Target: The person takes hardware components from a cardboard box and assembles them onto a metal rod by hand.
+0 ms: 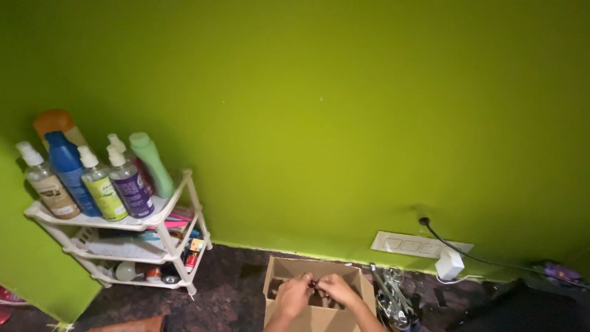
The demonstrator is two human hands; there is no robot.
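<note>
Both of my hands hover over an open brown cardboard box on the dark floor by the green wall. My left hand and my right hand meet above the box and pinch a small dark red object between their fingertips. What the object is I cannot tell. Dark items lie inside the box, mostly hidden by my hands.
A white three-tier plastic rack stands at the left with several bottles on top. A white switch plate with a plugged-in adapter and black cable sits low on the wall. Metal tools lie right of the box.
</note>
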